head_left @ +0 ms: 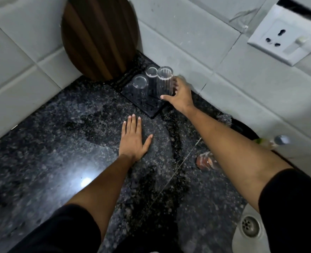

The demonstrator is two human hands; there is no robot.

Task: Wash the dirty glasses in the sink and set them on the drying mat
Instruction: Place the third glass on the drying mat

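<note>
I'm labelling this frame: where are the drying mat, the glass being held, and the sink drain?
drying mat (152, 111): head view, bare front corner.
held glass (164, 83): head view, mid side wall.
sink drain (249, 225): head view, strainer centre.

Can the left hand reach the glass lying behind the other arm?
Probably not easily. The left hand lies flat on the counter, and the right forearm stretches across between it and the lying glass.

Wooden board, wall socket
</note>
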